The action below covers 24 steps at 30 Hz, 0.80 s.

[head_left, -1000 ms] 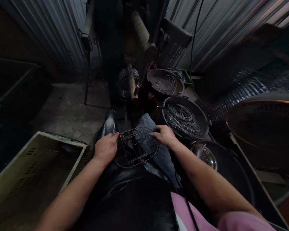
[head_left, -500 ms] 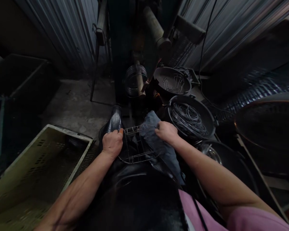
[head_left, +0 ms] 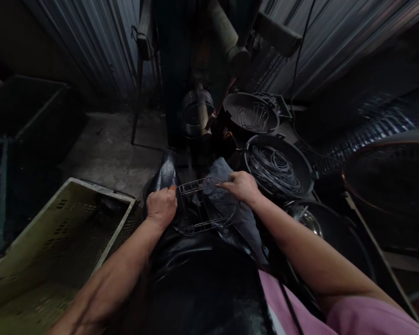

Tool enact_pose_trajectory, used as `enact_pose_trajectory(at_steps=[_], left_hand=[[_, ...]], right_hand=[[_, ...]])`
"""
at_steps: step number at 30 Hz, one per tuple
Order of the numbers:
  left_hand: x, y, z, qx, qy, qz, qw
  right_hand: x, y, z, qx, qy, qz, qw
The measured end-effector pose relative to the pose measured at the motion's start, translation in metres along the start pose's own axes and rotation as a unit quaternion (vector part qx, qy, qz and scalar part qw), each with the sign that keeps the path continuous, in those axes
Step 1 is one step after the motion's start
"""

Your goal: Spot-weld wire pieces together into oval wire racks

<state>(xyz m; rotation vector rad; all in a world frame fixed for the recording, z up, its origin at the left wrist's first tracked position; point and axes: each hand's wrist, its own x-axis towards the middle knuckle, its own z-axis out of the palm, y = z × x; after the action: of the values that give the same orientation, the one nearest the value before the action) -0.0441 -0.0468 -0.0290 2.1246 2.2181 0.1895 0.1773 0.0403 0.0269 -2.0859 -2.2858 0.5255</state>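
Note:
In the head view a wire frame (head_left: 202,227) with thin bars and a rounded outline lies level above my lap, which a shiny black apron (head_left: 202,279) covers. My left hand (head_left: 161,207) is closed round the frame's left side, with something orange at the thumb or fingertip. On the far right part of the rim, my right hand (head_left: 242,186) pinches the wire, its index finger lying along it. Beneath the frame's right side shows a grey-blue cloth (head_left: 226,200). The fingertips' exact contact with the wire is partly hidden.
A yellow plastic crate (head_left: 131,204) stands at my left. On the right, a black basin (head_left: 310,174) holds coiled wire rings (head_left: 274,170); behind it another basin (head_left: 230,109) holds a wire basket (head_left: 253,116). Ahead stands a dark machine with a cylindrical arm (head_left: 223,28) and hanging rings (head_left: 197,114).
My right hand has shifted slightly up along the rim, and its index finger is now stretched out along the wire. The left hand keeps its hold, and the frame has tilted a little.

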Motion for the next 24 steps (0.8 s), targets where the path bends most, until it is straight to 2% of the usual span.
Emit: enact_pose_trajectory(at_steps=[2,4,6,8,9,11,13,14,15,16,17,19,21,22,24], left_hand=[[0.000,-0.001,0.000,-0.006,0.014,-0.005,1.000],[0.000,-0.003,-0.002,-0.030,0.033,-0.007,0.999],[-0.001,-0.004,-0.006,-0.086,0.051,-0.008,0.995],[-0.005,-0.005,-0.012,-0.198,0.063,-0.006,0.978],[-0.008,-0.005,-0.016,-0.272,0.060,-0.002,0.960],[-0.016,-0.004,-0.023,-0.426,0.032,0.004,0.904],[-0.024,-0.004,-0.027,-0.554,-0.012,-0.026,0.832],[-0.027,-0.004,-0.028,-0.606,-0.028,-0.058,0.793],[-0.030,-0.006,-0.028,-0.651,-0.037,-0.099,0.751],[-0.032,-0.008,-0.027,-0.690,-0.039,-0.144,0.708],[-0.034,-0.011,-0.026,-0.721,-0.037,-0.187,0.666],[-0.036,-0.019,-0.024,-0.761,-0.028,-0.258,0.594],[-0.038,-0.029,-0.023,-0.782,-0.016,-0.302,0.545],[-0.038,-0.033,-0.023,-0.791,-0.008,-0.312,0.526],[-0.039,-0.041,-0.024,-0.810,0.017,-0.317,0.493]], right_hand=[[0.000,0.005,0.001,0.093,-0.044,-0.011,0.995],[0.000,0.009,0.002,0.223,-0.102,-0.004,0.970],[0.000,0.015,0.002,0.368,-0.163,-0.010,0.915],[0.002,0.024,0.002,0.481,-0.231,-0.033,0.845],[0.003,0.030,0.001,0.518,-0.263,-0.044,0.813],[0.006,0.043,-0.003,0.557,-0.316,-0.060,0.766],[0.009,0.055,-0.009,0.565,-0.368,-0.088,0.733],[0.010,0.061,-0.012,0.561,-0.382,-0.109,0.726],[0.012,0.065,-0.015,0.552,-0.381,-0.127,0.730],[0.014,0.067,-0.017,0.539,-0.361,-0.134,0.749],[0.016,0.068,-0.018,0.517,-0.323,-0.127,0.782],[0.018,0.064,-0.014,0.419,-0.229,-0.096,0.874],[0.016,0.053,-0.004,0.240,-0.144,-0.082,0.957],[0.013,0.047,0.002,0.139,-0.113,-0.090,0.980],[0.005,0.033,0.011,-0.028,-0.066,-0.107,0.992]])
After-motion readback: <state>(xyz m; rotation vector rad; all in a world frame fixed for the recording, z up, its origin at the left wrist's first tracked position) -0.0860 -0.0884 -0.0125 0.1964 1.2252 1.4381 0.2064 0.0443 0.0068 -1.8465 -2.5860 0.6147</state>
